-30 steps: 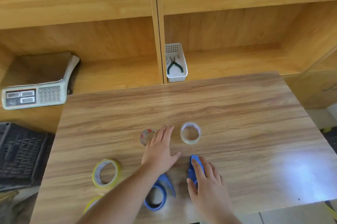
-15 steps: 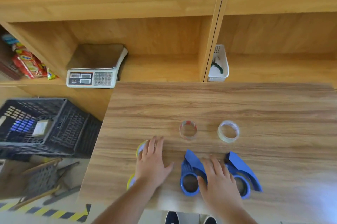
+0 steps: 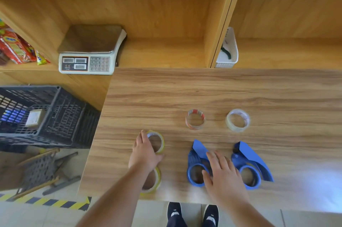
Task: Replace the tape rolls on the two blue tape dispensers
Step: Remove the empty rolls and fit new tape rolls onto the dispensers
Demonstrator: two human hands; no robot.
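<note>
Two blue tape dispensers lie near the table's front edge: the left dispenser (image 3: 196, 169) and the right dispenser (image 3: 251, 165). My right hand (image 3: 224, 176) rests flat between them, partly covering the left one, fingers spread. Two yellow tape rolls sit at the front left: the farther yellow roll (image 3: 157, 141) and the nearer yellow roll (image 3: 154, 182). My left hand (image 3: 145, 152) lies over the farther roll's left rim, fingers apart, not gripping it. Behind the dispensers lie a nearly spent roll with a red-printed core (image 3: 195, 119) and a clear tape roll (image 3: 237, 120).
The wooden table (image 3: 222, 93) meets a wooden shelf unit holding a weighing scale (image 3: 88, 54) and a white basket (image 3: 228, 51) with pliers. A black plastic crate (image 3: 44, 115) stands left of the table. Snack packets (image 3: 16, 47) lie on the left shelf.
The view has swung left and down. My left hand moved from the red-core roll to the farther yellow roll. My right hand stayed on the left dispenser.
</note>
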